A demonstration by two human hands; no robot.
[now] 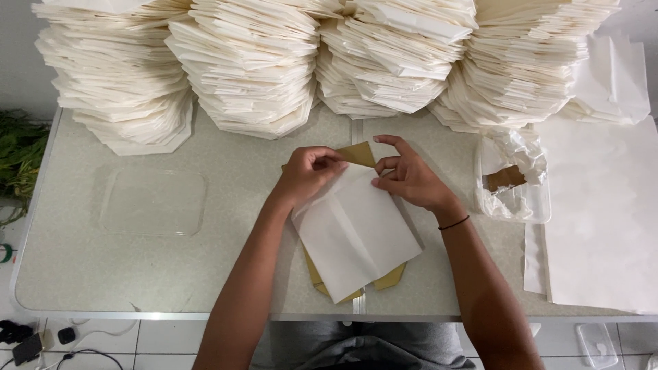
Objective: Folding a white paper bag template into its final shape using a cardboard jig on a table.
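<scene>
A white sheet of paper (353, 236) lies tilted on a brown cardboard template (358, 153) in the middle of the table. My left hand (310, 173) pinches the sheet's upper left corner, fingers curled over it. On the sheet's top right edge my right hand (406, 177) presses down, with the index finger raised. A black band sits on my right wrist. Both hands meet at the sheet's upper edge, where the brown corner pokes out.
Tall stacks of folded cream paper (253, 65) fill the table's back edge. A clear plastic lid (154, 202) lies at left. A clear container (514, 181) with crumpled plastic sits at right, beside flat white sheets (603, 219). Green leaves (17, 154) show off the left edge.
</scene>
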